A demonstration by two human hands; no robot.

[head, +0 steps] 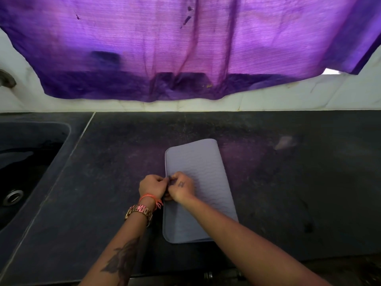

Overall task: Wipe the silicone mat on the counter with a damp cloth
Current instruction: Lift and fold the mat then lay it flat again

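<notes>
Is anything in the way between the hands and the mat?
Nothing visible. Both the left hand and right hand are already at the left edge of the silicone mat, fingers curled together there. No cloth shows.

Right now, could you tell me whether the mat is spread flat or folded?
Spread flat: the mat lies open on the counter, its wavy ribs showing.

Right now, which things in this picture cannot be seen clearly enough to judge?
- Head view: whatever small dark thing the left hand and right hand pinch together; curled fingers hide it.
- No damp cloth is recognisable.
- The silicone mat: the right forearm covers its near right part.
- The sink: the left edge cuts it off.
- Pale patch on the counter: too blurred.
</notes>
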